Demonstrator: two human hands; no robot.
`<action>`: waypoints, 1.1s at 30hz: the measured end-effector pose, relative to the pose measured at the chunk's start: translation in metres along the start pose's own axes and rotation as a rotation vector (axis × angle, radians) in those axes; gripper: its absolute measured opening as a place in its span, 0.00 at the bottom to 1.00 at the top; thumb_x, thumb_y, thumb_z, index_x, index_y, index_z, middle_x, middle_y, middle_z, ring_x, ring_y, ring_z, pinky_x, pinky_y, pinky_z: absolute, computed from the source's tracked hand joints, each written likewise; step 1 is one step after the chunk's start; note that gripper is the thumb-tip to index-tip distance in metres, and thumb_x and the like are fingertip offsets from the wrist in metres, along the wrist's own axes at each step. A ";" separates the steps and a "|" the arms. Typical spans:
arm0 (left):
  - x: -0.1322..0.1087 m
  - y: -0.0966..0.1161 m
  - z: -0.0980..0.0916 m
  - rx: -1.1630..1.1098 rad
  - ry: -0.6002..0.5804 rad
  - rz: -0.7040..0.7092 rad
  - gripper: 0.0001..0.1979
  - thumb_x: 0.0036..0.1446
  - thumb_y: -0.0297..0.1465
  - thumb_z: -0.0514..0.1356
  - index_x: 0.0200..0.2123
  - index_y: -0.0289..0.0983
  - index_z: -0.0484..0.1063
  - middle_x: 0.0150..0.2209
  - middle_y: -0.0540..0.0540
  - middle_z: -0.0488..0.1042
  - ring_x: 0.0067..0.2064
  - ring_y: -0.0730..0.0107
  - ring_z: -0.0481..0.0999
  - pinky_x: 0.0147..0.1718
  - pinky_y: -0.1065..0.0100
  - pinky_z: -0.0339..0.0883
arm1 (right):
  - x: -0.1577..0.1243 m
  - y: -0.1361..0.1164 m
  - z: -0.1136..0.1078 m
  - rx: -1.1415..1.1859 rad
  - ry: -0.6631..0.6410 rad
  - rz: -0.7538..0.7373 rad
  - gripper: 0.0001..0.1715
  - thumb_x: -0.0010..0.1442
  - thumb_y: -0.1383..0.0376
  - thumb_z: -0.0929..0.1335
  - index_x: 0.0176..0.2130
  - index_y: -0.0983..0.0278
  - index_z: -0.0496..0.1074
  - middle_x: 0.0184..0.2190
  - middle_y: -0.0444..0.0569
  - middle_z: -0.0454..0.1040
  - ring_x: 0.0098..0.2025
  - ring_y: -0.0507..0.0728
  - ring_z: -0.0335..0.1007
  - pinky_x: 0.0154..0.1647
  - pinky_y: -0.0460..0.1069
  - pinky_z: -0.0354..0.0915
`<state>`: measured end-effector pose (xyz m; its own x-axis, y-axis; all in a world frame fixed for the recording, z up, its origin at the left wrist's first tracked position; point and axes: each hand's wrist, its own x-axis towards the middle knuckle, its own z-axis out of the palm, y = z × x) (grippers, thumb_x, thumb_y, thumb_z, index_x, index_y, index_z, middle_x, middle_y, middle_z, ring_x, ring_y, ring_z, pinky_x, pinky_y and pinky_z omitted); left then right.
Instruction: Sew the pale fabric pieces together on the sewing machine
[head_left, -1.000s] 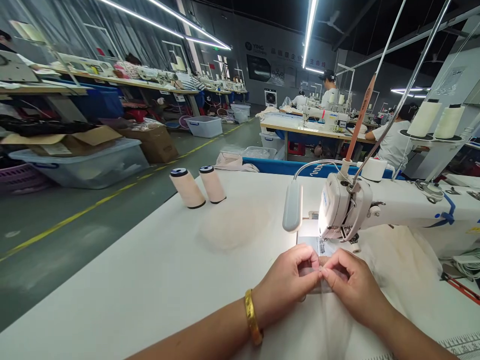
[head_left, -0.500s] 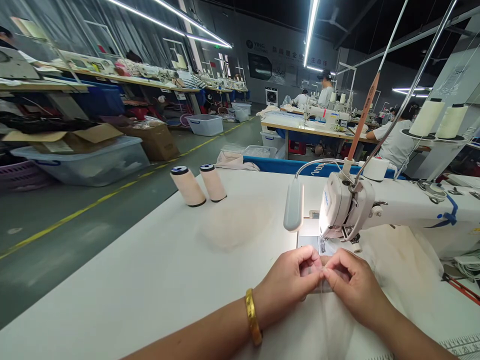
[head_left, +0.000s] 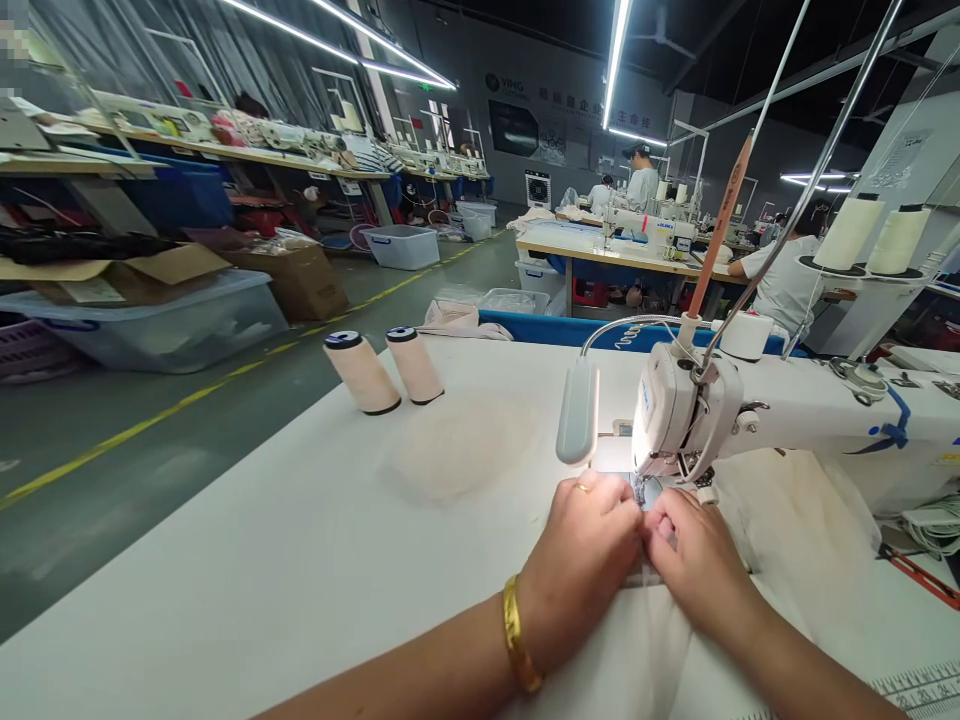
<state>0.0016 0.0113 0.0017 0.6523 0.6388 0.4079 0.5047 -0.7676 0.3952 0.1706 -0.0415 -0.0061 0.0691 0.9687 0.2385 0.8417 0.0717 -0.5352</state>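
Two hands work at the needle. The left hand (head_left: 585, 545) and right hand (head_left: 694, 560) rest side by side on the white table (head_left: 262, 560), knuckles almost touching, directly in front of the presser foot (head_left: 641, 490) of the sewing machine (head_left: 795, 410).

Grip: both hands are closed in a narrow pinch on the front edge of a sheer cloth (head_left: 660, 640). The fingertips are hidden behind the knuckles, so exact finger placement cannot be read.

Cloth position: it trails from the pinch back toward the body and lies flat between the forearms. Its front edge is at the foot; whether it is already under it, I cannot tell.

Surroundings: the lamp (head_left: 577, 412) hangs just left of the machine head and lights the plate. A heap of net (head_left: 457, 445) lies near the left hand, with two spools (head_left: 361, 372) well beyond it. Cream cloth (head_left: 795, 530) is bunched under the machine arm, to the right of the right hand.

Judgement on technique:
- This cloth looks thin and slippery. Light, even tension between the two pinches should keep the edge from curling or puckering.
- The edge should sit square to the foot, checked in the lit patch.
- Fingertips belong to either side of the needle line, never in front of it. The clearance looks tight.
- Guiding beats pulling, since dragging would likely distort so light a weave.
- The bunched cream cloth should stay clear of the sheer piece.
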 end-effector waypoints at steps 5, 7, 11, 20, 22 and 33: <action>-0.006 -0.006 0.001 0.103 -0.064 0.210 0.13 0.68 0.22 0.55 0.33 0.38 0.75 0.34 0.45 0.78 0.36 0.61 0.71 0.42 0.57 0.60 | -0.002 0.005 -0.002 0.025 0.029 -0.059 0.07 0.67 0.67 0.64 0.35 0.59 0.67 0.32 0.47 0.74 0.35 0.60 0.69 0.36 0.51 0.59; -0.007 -0.009 0.001 0.103 -0.058 0.217 0.12 0.68 0.22 0.55 0.35 0.39 0.77 0.35 0.45 0.79 0.36 0.61 0.72 0.42 0.57 0.61 | -0.004 0.010 -0.001 0.022 0.024 -0.129 0.10 0.68 0.69 0.62 0.35 0.60 0.70 0.35 0.48 0.75 0.36 0.59 0.69 0.37 0.51 0.61; -0.007 -0.014 0.002 0.071 0.019 0.243 0.13 0.68 0.22 0.55 0.39 0.40 0.78 0.37 0.47 0.79 0.37 0.62 0.74 0.42 0.57 0.64 | -0.005 0.020 0.001 -0.037 0.028 -0.228 0.15 0.70 0.70 0.61 0.40 0.59 0.76 0.38 0.48 0.76 0.34 0.58 0.69 0.35 0.51 0.61; -0.002 -0.012 -0.006 0.123 -0.023 0.207 0.05 0.65 0.24 0.61 0.40 0.38 0.76 0.40 0.45 0.80 0.41 0.56 0.77 0.43 0.53 0.68 | -0.001 0.028 0.005 -0.226 0.138 -0.299 0.16 0.70 0.71 0.61 0.44 0.58 0.78 0.38 0.51 0.77 0.35 0.60 0.71 0.34 0.51 0.63; -0.002 -0.011 -0.006 0.123 -0.031 0.194 0.06 0.64 0.25 0.61 0.43 0.39 0.76 0.41 0.46 0.81 0.41 0.55 0.77 0.44 0.53 0.68 | 0.000 0.029 0.006 -0.246 0.151 -0.294 0.17 0.70 0.70 0.61 0.45 0.59 0.78 0.37 0.51 0.77 0.35 0.60 0.71 0.33 0.51 0.63; -0.002 -0.011 -0.003 0.067 -0.087 0.131 0.06 0.66 0.24 0.59 0.40 0.40 0.75 0.45 0.47 0.81 0.46 0.55 0.77 0.47 0.52 0.62 | 0.001 0.031 0.009 -0.323 0.196 -0.303 0.18 0.69 0.71 0.61 0.46 0.58 0.78 0.40 0.53 0.78 0.36 0.61 0.72 0.34 0.52 0.63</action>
<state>-0.0066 0.0189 -0.0009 0.7598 0.5287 0.3783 0.4470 -0.8474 0.2864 0.1921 -0.0355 -0.0303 -0.1314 0.8506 0.5091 0.9607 0.2359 -0.1463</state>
